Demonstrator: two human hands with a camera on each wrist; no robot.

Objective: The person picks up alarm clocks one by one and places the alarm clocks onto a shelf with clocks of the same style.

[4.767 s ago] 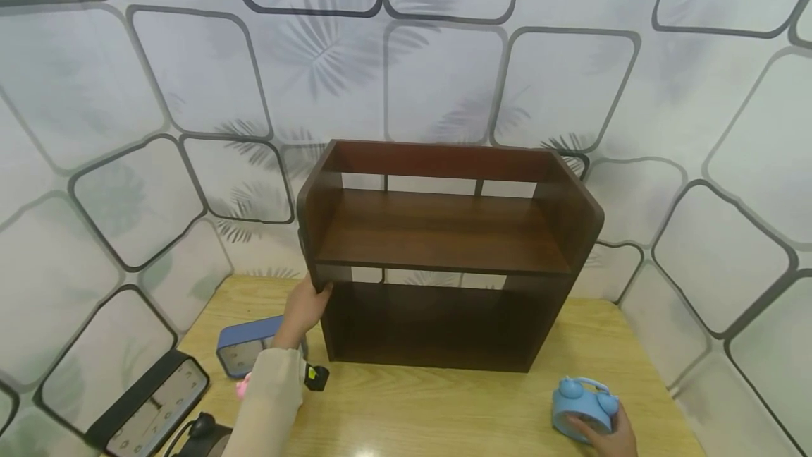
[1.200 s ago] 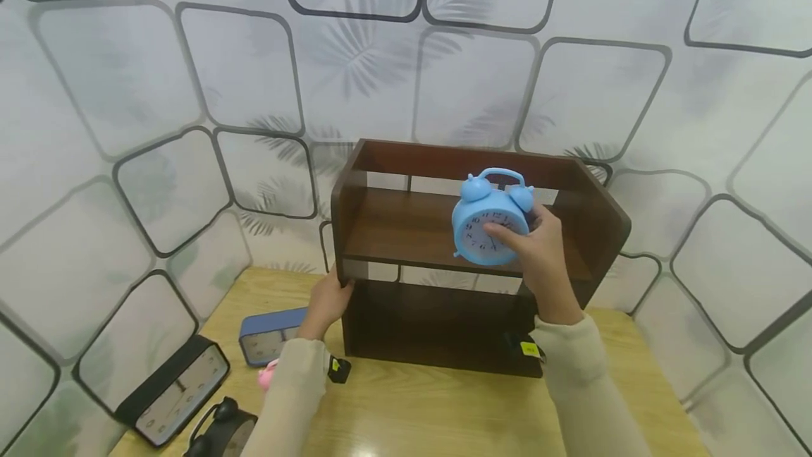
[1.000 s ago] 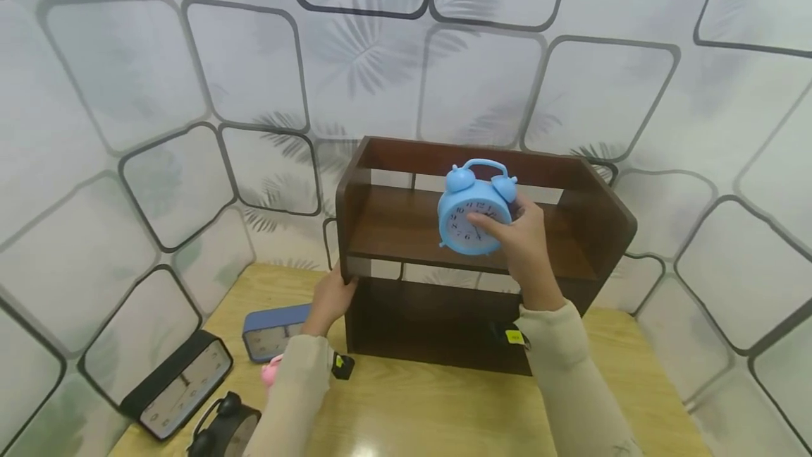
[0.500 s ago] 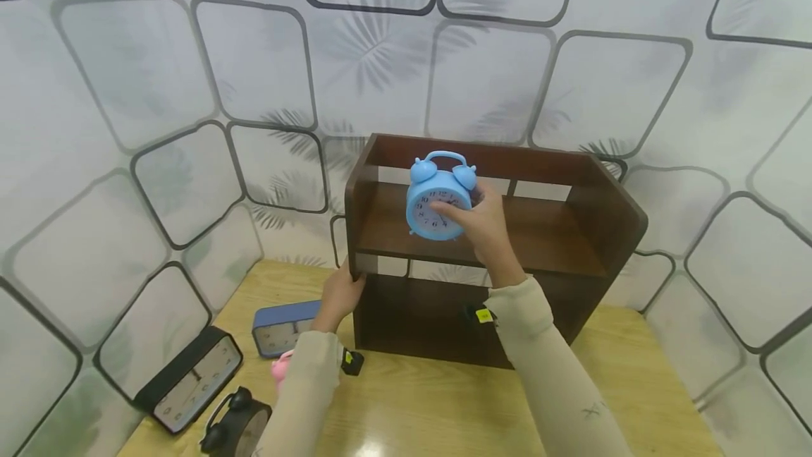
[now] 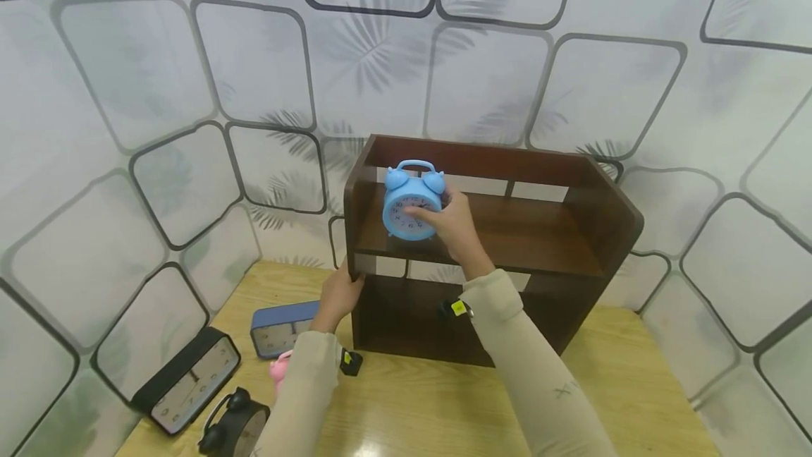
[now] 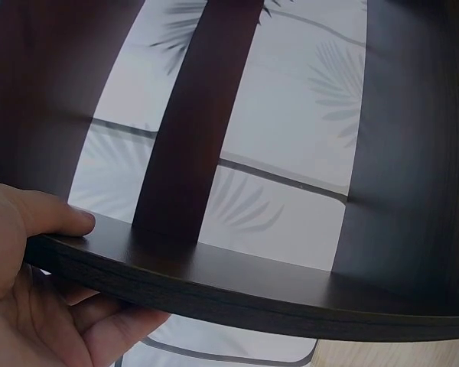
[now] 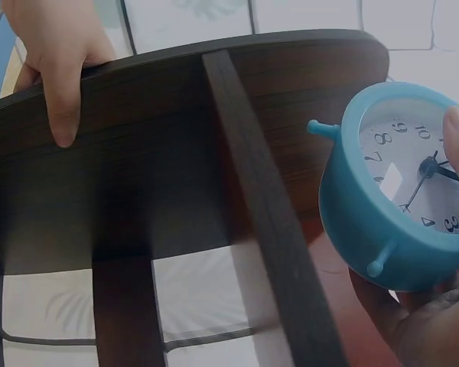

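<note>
My right hand (image 5: 455,226) grips a light blue twin-bell alarm clock (image 5: 411,206), thumb across its face and the other fingers behind. The clock is upright at the left end of the upper shelf of a dark brown wooden shelf unit (image 5: 507,266). In the right wrist view the alarm clock (image 7: 398,191) shows its small feet close by the front edge of the shelf board (image 7: 268,222). My left hand (image 5: 340,295) holds the unit's left side panel; in the left wrist view the thumb of the left hand (image 6: 30,275) lies inside the panel, fingers outside.
Left of the unit on the wooden table (image 5: 406,407) stand a blue rectangular clock (image 5: 282,330), a black rectangular clock (image 5: 190,383), a black twin-bell alarm clock (image 5: 236,425) and a small pink object (image 5: 278,370), partly behind the left sleeve. A patterned wall (image 5: 482,76) rises behind.
My right hand has lifted the blue alarm clock from the table's right side and carried it left to the upper shelf's left end. The left hand keeps its hold on the side panel.
</note>
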